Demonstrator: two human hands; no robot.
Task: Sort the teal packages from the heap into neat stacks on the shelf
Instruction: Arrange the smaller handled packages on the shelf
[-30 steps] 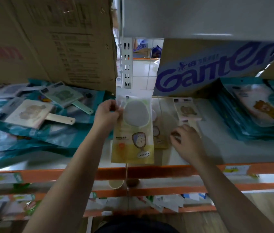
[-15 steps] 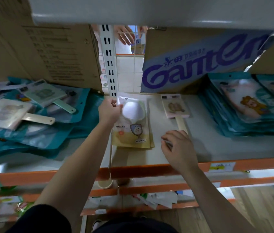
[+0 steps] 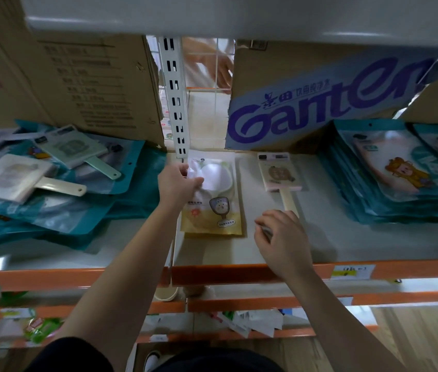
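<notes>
A loose heap of teal packages (image 3: pixel 59 210) lies on the left of the shelf (image 3: pixel 306 242), with two paddle-shaped mirrors on top. On the right stands a tidy stack of teal packages (image 3: pixel 389 183). In the middle a yellow-and-clear pouch (image 3: pixel 213 208) lies flat on the shelf; my left hand (image 3: pixel 177 183) pinches its upper left corner. To its right a pink paddle mirror (image 3: pixel 279 173) lies flat. My right hand (image 3: pixel 282 237) hovers curled over the end of that mirror's handle, and I cannot tell whether it grips anything.
Cardboard boxes stand at the back: a brown one (image 3: pixel 59 76) on the left, a "Ganten" one (image 3: pixel 319 98) on the right. A white slotted upright (image 3: pixel 176 103) rises between them. Another person's hand (image 3: pixel 212 65) shows behind. Orange rails (image 3: pixel 239 272) edge the shelves; lower shelves hold mixed packets.
The yellow pouch has gone from held upright in my left hand to lying flat on the shelf. My right hand stayed near the pink mirror's handle.
</notes>
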